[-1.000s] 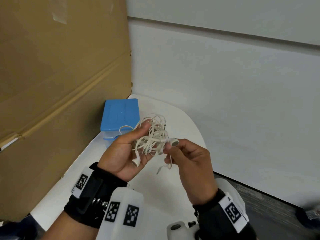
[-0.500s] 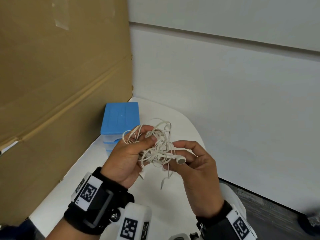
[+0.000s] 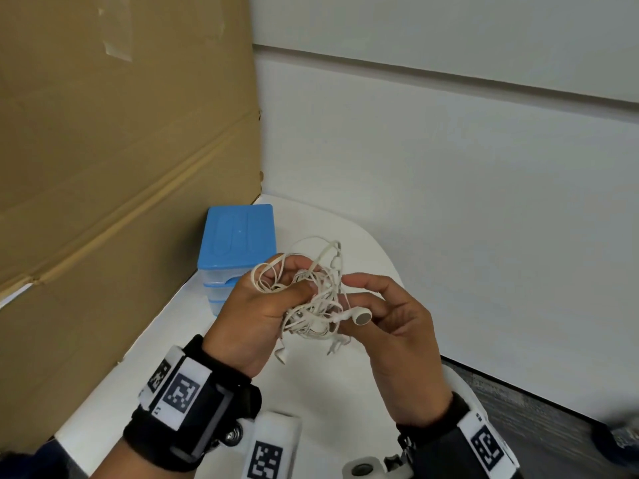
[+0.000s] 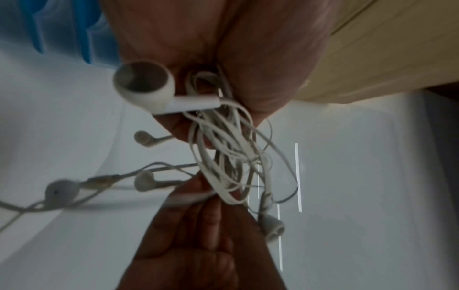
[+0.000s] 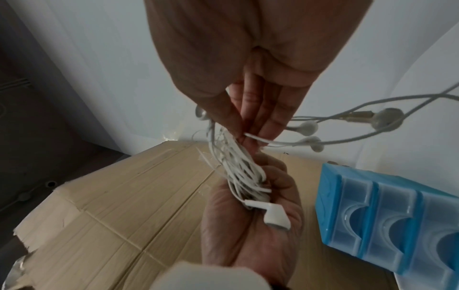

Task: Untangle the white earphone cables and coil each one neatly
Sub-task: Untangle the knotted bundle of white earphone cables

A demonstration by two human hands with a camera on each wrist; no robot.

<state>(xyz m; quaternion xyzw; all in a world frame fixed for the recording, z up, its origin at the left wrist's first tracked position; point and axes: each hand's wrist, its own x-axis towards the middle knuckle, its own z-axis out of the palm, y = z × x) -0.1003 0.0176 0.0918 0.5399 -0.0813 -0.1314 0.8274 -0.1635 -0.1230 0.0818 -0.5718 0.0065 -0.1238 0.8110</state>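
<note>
A tangle of white earphone cables hangs in the air between both hands, above the white table. My left hand grips the bundle from the left, thumb pressed over it, with loops spilling round the fingers. My right hand pinches one earbud by its stem at the bundle's right side. In the left wrist view the tangle runs from my palm down to the right hand's fingers, and a big earbud lies close. Loose earbuds dangle to the side.
A blue drawer box stands on the table just behind my left hand, against a tall cardboard sheet on the left. White wall panels close the back and right. The table's rounded edge runs at the right.
My left hand has turned its back toward the camera and closed over the bundle. The right hand has drawn the earbud down and to the right. Both hands sit slightly lower.
</note>
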